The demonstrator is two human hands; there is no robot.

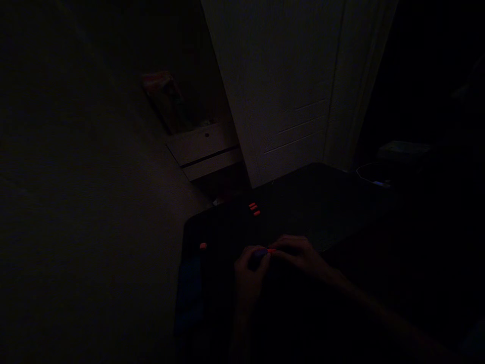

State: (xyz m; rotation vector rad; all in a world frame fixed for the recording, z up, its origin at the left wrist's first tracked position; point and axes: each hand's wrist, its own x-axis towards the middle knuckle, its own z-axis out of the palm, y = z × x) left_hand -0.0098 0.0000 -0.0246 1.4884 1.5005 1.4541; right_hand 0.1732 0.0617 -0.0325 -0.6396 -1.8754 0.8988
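The scene is very dark. My left hand (250,275) and my right hand (299,253) meet over a dark table top (326,202), fingers pinched together. Between their fingertips sits a small orange-tipped piece (271,251) joined to a bluish part (260,253); which hand carries which part is hard to tell. Three small orange pieces (253,209) lie in a cluster on the table beyond my hands. One more orange piece (203,245) lies near the table's left edge.
A white panelled door (288,86) stands behind the table. A pale drawer front (204,146) with a knob is to its left. A dim blue shape (189,288) lies at the table's left edge. Dark objects crowd the right side.
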